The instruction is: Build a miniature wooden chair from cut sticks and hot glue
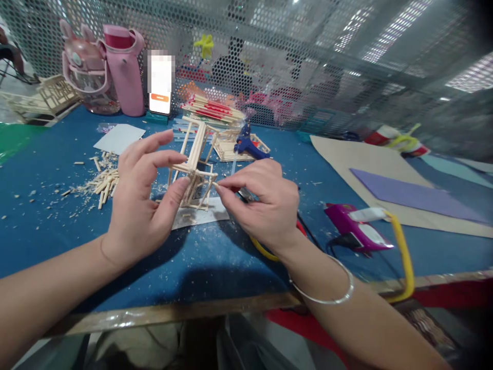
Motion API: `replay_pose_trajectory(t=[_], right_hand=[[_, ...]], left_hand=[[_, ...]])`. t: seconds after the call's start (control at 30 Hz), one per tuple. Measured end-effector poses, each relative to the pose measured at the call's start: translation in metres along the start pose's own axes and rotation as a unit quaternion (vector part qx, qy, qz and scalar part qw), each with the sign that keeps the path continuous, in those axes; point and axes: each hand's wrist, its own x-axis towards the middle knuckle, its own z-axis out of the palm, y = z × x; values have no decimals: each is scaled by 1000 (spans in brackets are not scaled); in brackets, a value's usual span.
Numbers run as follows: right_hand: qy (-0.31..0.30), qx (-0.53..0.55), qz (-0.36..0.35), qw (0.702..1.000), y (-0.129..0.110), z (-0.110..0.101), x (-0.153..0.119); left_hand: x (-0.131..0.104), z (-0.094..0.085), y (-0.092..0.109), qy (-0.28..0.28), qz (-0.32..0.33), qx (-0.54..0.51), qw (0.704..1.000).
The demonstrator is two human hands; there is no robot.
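Note:
A small frame of thin wooden sticks (197,149) stands tilted over a white paper strip (219,211) on the blue table. My left hand (148,192) holds its left side between thumb and fingers, with the other fingers spread. At the right side of the frame, my right hand (262,198) is pinched at the end of a thin stick; its fingertips are close to the frame's corner. A blue glue gun (248,144) lies just behind my right hand, by another flat stick piece.
Stick scraps (105,186) lie left. Behind stand a pink bottle (125,77), a clear bottle (87,72) and a phone (159,85) before a mesh panel. A purple tool (356,228) with a yellow cable and a purple sheet (412,195) are right.

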Motion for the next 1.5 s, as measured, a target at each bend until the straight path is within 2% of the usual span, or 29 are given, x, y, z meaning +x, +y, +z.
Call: replay_pose_trajectory(t=[0.3, 0.67, 0.93, 1.37, 1.5], right_hand=[[-12, -12, 49, 999, -5, 4, -3], [-15, -15, 72, 997, -8, 9, -5], [11, -16, 112, 994, -6, 12, -6], [7, 18, 143, 990, -4, 14, -6], [-2, 58, 151, 987, -5, 11, -7]], left_hand=[[1, 3, -5, -9, 9, 9, 1000], [2, 2, -3, -18, 7, 12, 1000], [2, 2, -1, -22, -6, 7, 1000], [2, 2, -1, -27, 0, 13, 1000], [1, 1, 0, -31, -2, 17, 999]])
